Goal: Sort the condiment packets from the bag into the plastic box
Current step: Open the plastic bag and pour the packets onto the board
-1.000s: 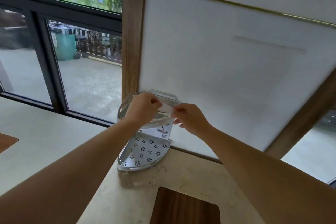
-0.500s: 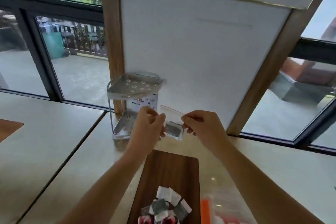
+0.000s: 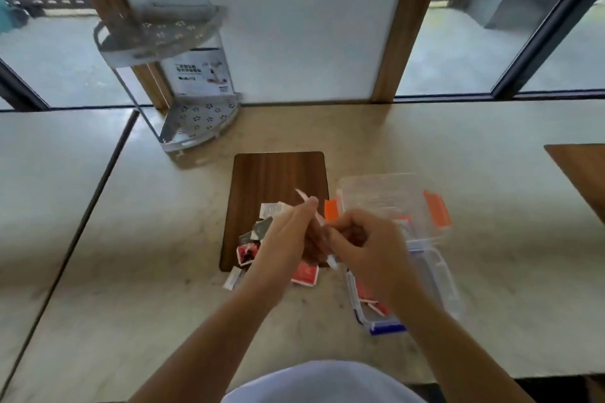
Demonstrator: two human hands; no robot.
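Clear bag between both hands (pinched).

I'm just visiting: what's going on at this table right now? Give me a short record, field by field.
Hands: left hand and right hand pinch a small clear bag between them
Loose packets: piled on the wooden board, some spilling onto the table
Orange-clipped box: right of the board
Blue-clipped box: nearer, holds red packets
Metal rack: far left corner
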